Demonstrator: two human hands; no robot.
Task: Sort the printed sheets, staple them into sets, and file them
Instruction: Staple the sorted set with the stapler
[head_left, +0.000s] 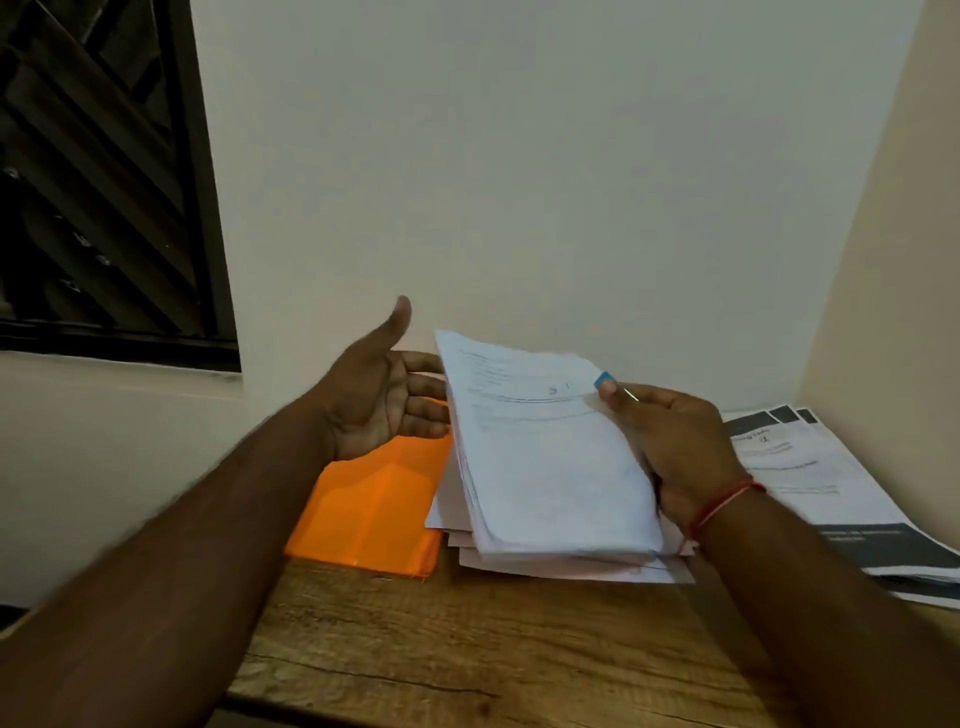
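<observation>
Where the pale wall (519, 156) meets the wooden counter (467, 649), the things of the task lie in a row along the far side. A dark window (93, 182) is set in the wall at the far left.

In the middle is a thick stack (545, 457) of white printed sheets. Its far end is tilted up, and its near end lies over some loose sheets (571, 569), which stick out under it on the counter. At the right, near the corner, lies a pile (831, 493) of printed sheets with dark bands, spread a little like a fan. At the left an orange folder (374, 504) lies flat, and its right edge goes under the stack.

The left hand (374, 395) is spread wide, palm to the right, thumb pointing up. Its straight fingers reach to the left edge of the stack, and their tips are hidden behind the paper. The right hand (675, 441) grips the right edge of the stack, the thumb on top and the fingers curled below. A red thread (727, 501) is tied around the right wrist. Beside the right thumb is a small blue thing (602, 379) with a thin metal line; what it is I cannot tell.
</observation>
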